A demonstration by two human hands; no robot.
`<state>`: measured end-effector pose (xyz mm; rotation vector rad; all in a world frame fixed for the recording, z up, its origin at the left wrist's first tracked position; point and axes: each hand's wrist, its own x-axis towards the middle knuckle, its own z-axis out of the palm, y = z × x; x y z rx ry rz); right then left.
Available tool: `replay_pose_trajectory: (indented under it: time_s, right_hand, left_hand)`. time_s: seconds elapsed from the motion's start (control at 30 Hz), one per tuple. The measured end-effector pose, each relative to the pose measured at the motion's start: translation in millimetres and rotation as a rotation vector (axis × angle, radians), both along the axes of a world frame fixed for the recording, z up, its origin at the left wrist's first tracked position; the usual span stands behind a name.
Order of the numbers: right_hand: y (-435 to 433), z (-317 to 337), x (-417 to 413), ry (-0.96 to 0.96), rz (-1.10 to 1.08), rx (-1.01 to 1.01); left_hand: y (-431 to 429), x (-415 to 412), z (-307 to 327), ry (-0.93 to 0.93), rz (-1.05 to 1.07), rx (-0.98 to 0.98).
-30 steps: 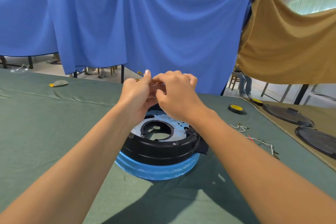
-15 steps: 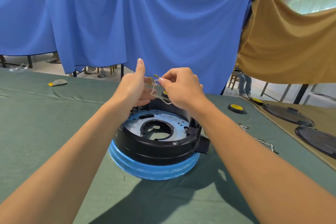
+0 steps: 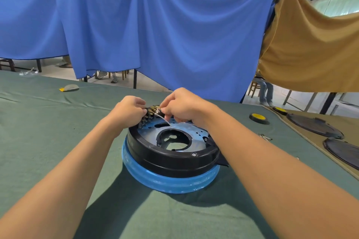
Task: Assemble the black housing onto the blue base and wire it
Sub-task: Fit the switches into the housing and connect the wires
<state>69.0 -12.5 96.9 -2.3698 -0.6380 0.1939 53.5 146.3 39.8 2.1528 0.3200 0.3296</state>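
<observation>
Fingers (image 3: 165, 109) of right hand (image 3: 182, 105) pinch thin white wire (image 3: 164, 119) at row of brass terminals (image 3: 149, 112). Left hand (image 3: 129, 109) fingers curled shut on terminals at far rim. Round black plastic housing (image 3: 174, 158) sits on round blue base (image 3: 171, 178), ctr of green cloth tabletop (image 3: 38, 132).

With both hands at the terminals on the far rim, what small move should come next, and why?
Probably press the white wire end onto a terminal. The right hand pinches the wire just beside the terminal row, the left hand steadies that row, and the black housing already sits on the blue base.
</observation>
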Motion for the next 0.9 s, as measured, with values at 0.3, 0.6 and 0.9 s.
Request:
replay_pose_trajectory:
  time_s: [0.3, 0.6, 0.9]
  right_hand:
    - [-7.0, -29.7, 9.3, 0.199, -0.056, -0.122]
    - [-1.8, -33.1, 10.5, 0.261, -0.024, -0.050]
    - [-4.0, 12.0, 13.0, 0.135, -0.006, -0.174]
  left_hand:
    - [3.4, -8.6, 15.9, -0.027, 0.000, 0.079]
    - [-12.4, -4.5, 8.5, -0.040, 0.087, 0.140]
    - [-10.1, -0.4, 3.3, -0.040, 0.086, 0.117]
